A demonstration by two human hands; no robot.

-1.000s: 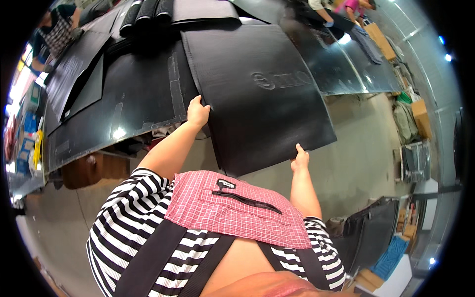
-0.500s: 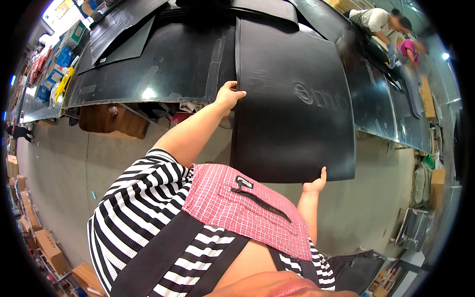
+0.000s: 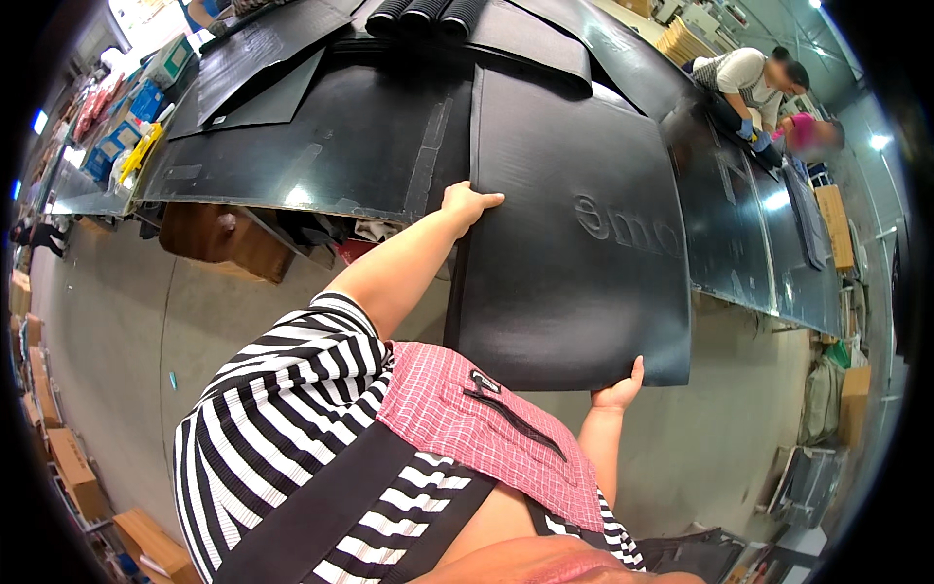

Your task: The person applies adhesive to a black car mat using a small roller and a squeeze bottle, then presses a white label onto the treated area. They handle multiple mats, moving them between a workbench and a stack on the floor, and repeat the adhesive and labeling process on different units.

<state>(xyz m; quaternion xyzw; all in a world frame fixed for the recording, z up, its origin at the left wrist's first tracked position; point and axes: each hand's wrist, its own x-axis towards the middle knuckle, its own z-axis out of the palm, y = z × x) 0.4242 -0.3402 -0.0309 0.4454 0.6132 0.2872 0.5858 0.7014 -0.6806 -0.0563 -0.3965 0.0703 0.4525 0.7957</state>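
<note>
A large black mat [image 3: 574, 282] with raised lettering slants from the worktable toward my body, its near part hanging past the table edge. My left hand [image 3: 470, 207] is closed on its left edge, thumb lying over the top face and the other fingers out of sight beneath. At the near edge, toward the right corner, my right hand [image 3: 620, 388] grips the mat with its thumb up against the surface. The mat's far end lies against other black sheets [image 3: 530, 44] on the table.
The shiny black worktable [image 3: 360, 146] carries loose sheets [image 3: 268, 73] and black rolls [image 3: 423, 15]. Beneath it is a brown carton [image 3: 219, 238]. Blue boxes [image 3: 146, 100] stand at far left. At far right a co-worker [image 3: 749, 78] in gloves bends over the table beside another person.
In the picture the mat and both my hands sit slightly lower, as does the table, and more of the black rolls shows at the top. My grip stays the same.
</note>
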